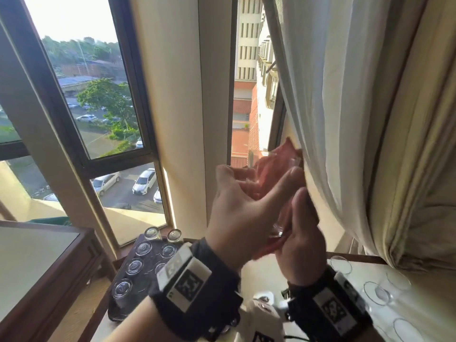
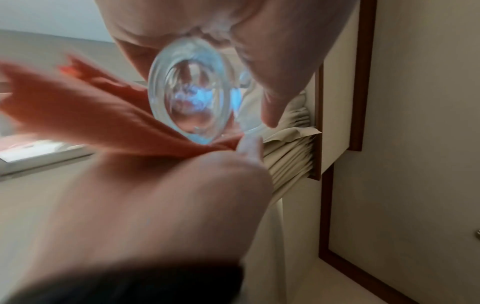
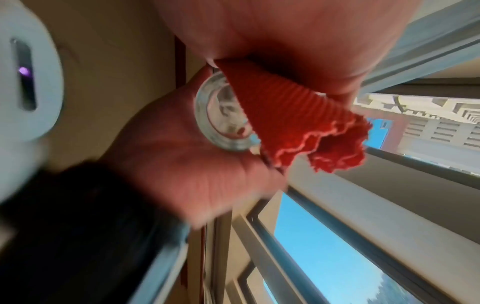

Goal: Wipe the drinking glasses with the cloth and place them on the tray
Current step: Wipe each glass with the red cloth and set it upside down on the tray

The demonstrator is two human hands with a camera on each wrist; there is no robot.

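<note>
Both hands are raised in front of the window. My left hand (image 1: 237,203) grips a clear drinking glass (image 1: 277,228), whose thick base (image 2: 192,98) faces the left wrist camera. My right hand (image 1: 304,228) pinches a red ribbed cloth (image 3: 285,115) against the base and side of the glass (image 3: 221,115). In the head view the cloth (image 1: 274,169) shows red through the glass wall. Low at the left lies a dark tray (image 1: 112,314) carrying several upturned glasses (image 1: 143,248).
More clear glasses (image 1: 376,292) stand on the pale table (image 1: 259,272) at the lower right. A cream curtain (image 1: 333,95) hangs just right of my hands. A wooden table (image 1: 37,267) stands to the left, and window frames rise ahead.
</note>
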